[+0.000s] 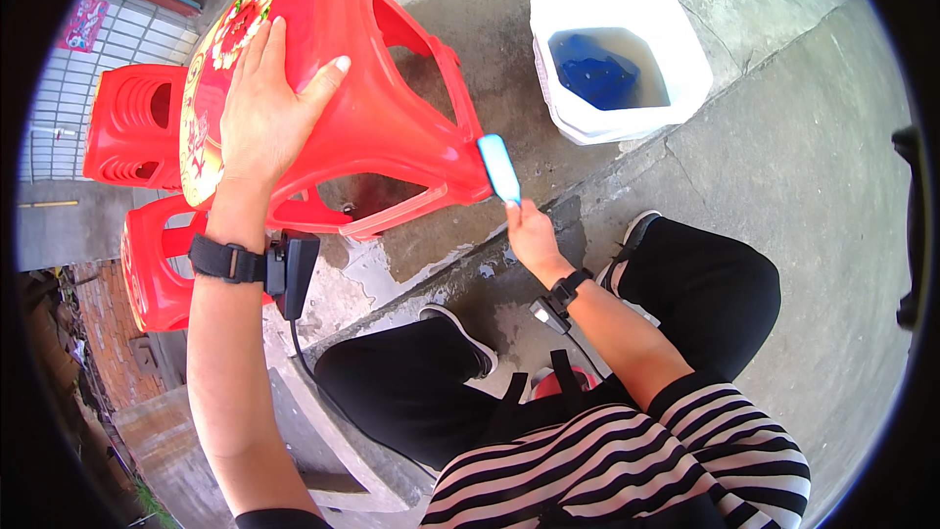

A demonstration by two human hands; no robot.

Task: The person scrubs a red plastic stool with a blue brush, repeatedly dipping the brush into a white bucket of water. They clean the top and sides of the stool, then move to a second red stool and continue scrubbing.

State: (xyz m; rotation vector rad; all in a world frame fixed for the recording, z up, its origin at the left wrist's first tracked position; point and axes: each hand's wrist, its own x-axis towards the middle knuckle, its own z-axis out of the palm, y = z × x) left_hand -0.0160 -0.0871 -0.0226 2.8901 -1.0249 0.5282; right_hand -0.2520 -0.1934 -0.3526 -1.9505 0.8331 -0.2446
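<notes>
A red plastic stool [367,110] with a flower-patterned seat lies on its side at the upper left, its leg ends towards the middle of the view. My left hand [268,106] rests flat on it near the seat edge, thumb spread from the fingers. In my right hand [530,231] is the handle of a light blue brush [499,167], whose head touches the end of a stool leg. The brush's bristles lie mostly hidden against the leg. To the right, a white plastic tub [624,117] holds cloudy water and a dark blue cloth-like item [598,73].
Two more red stools, one at the far left [132,125] and one below it [158,264], stand beyond the near stool. The concrete floor [793,184] has wet patches around the stool. A concrete ledge [352,455] lies beside my left leg, with a cable passing over it.
</notes>
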